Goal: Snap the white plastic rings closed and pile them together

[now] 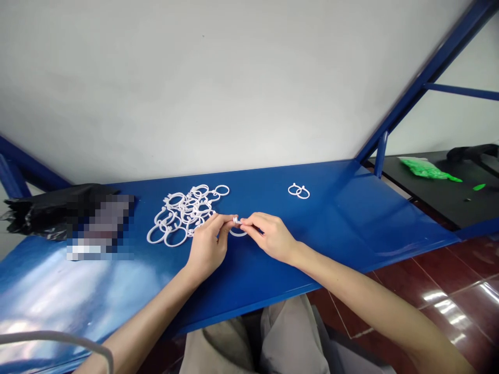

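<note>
Between my two hands is a white plastic ring [238,234], its loop hanging below my fingertips. My left hand [210,241] pinches the small knobbed part at its top from the left. My right hand [272,236] grips the same ring from the right, thumb and forefinger pressed together. A heap of similar white rings [189,208] lies just left of and behind my left hand. Two more white rings [299,191] overlap on the table, farther back to the right. My fingers partly hide the top of the held ring.
The blue table [331,208] meets a pale wall [249,88] at its back edge. At the left lie a black plastic bag [58,208] and a blurred-out flat item [107,223]. Blue frame bars [421,88] slant up on the right; beyond, a green packet [424,169] rests on a black surface.
</note>
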Demonstrator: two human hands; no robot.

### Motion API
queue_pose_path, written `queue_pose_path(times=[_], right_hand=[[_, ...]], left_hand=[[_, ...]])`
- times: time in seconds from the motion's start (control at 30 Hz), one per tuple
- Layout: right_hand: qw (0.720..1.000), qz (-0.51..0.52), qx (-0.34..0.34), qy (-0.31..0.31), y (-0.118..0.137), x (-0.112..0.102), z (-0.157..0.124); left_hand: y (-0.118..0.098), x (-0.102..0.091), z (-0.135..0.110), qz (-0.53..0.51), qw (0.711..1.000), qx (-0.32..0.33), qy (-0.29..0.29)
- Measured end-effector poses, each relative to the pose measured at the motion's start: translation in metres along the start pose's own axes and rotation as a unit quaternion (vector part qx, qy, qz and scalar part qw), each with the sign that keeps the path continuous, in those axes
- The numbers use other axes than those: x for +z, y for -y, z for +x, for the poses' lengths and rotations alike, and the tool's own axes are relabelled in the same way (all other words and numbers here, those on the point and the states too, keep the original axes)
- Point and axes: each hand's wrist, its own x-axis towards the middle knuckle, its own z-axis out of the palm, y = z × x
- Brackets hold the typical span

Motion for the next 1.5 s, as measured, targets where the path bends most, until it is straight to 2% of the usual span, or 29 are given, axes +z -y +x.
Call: queue_pose_path(times=[0.2, 0.33, 0.47, 0.57, 0.67, 0.8, 0.93, 1.0, 1.07, 1.17, 1.27, 1.4, 1.5], right_hand=[[0.995, -0.071, -0.061, 0.013, -0.002, 0.004, -0.001], [0.991, -0.122, -0.051, 0.009, -0.011, -0.001, 0.007], [0.974, -0.219, 0.061, -0.018, -0.037, -0.030, 0.017], [0.937, -0.290, 0.185, -0.062, -0.065, -0.063, 0.017], [0.904, -0.315, 0.275, -0.091, -0.085, -0.089, 0.014], [0.881, -0.326, 0.334, -0.076, -0.089, -0.100, 0.011], [0.871, -0.341, 0.349, -0.060, -0.085, -0.098, 0.013], [0.874, -0.342, 0.337, -0.076, -0.084, -0.097, 0.014], [0.890, -0.323, 0.308, -0.097, -0.081, -0.094, 0.016], [0.941, -0.223, 0.232, -0.102, -0.067, -0.081, 0.019], [0.981, -0.079, 0.171, -0.047, -0.045, -0.059, 0.020], [0.986, 0.038, 0.156, 0.051, -0.020, -0.033, 0.017], [0.984, 0.076, 0.149, 0.059, -0.014, -0.025, 0.013]], left_hand=[[0.002, 0.003, -0.002, 0.033, 0.998, 0.043, 0.009], [0.004, 0.003, 0.005, 0.085, 0.994, 0.050, 0.040], [0.011, 0.004, 0.022, 0.215, 0.970, 0.082, 0.079], [0.020, 0.008, 0.043, 0.314, 0.941, 0.073, 0.103], [0.033, 0.015, 0.064, 0.374, 0.920, 0.044, 0.109], [0.047, 0.024, 0.081, 0.418, 0.898, 0.006, 0.136], [0.045, 0.024, 0.085, 0.417, 0.898, 0.033, 0.138], [0.037, 0.022, 0.082, 0.409, 0.904, 0.051, 0.114], [0.027, 0.020, 0.077, 0.387, 0.913, 0.072, 0.107], [0.012, 0.016, 0.061, 0.320, 0.929, 0.131, 0.130], [0.002, 0.011, 0.040, 0.265, 0.940, 0.183, 0.118], [-0.001, 0.005, 0.018, 0.234, 0.952, 0.185, 0.069], [0.000, 0.003, 0.012, 0.220, 0.958, 0.176, 0.056]])
